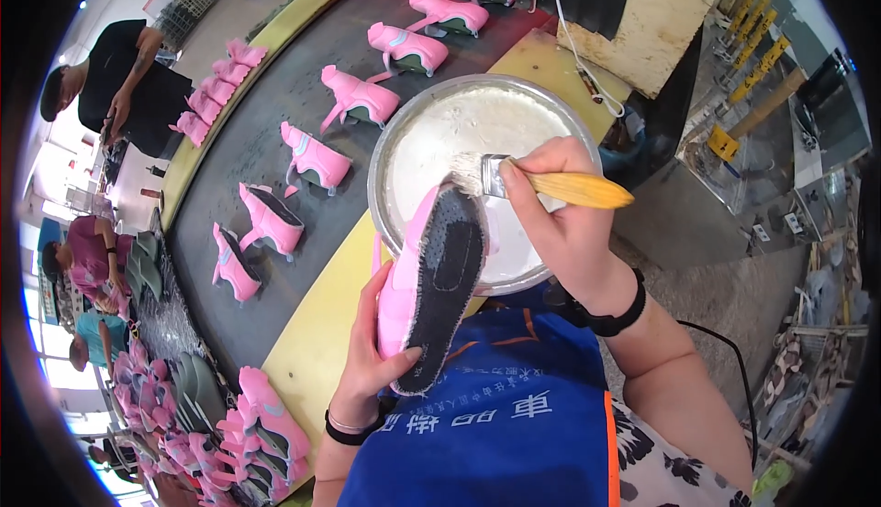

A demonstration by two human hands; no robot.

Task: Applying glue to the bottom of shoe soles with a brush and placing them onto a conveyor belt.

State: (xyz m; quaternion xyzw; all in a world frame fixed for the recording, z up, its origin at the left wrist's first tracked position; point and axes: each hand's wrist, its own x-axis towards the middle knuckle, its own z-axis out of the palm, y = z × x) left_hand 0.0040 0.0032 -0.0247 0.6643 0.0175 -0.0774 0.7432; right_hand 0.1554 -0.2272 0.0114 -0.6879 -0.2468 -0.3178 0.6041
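Note:
In my left hand (367, 360) I hold a pink shoe upper (402, 300) by its side, its black sole side (431, 328) turned up and the thumb pressing the near end. My right hand (564, 218) grips a brush with a yellow wooden handle (578, 189). Its pale, wet-looking bristles (466, 174) touch the far end of the upper's black underside. Both are over a round metal basin (378, 167) holding a whitish creamy liquid (440, 122). Part of the basin's near side is hidden behind the shoe and my right hand.
A dark conveyor belt (216, 154) carries several pink shoe uppers (317, 158) beyond the basin. More uppers (266, 424) are piled at the lower left. A yellowish ledge (312, 319) runs along the belt. Several people (124, 89) stand at the left. A white cable (574, 48) hangs at the back.

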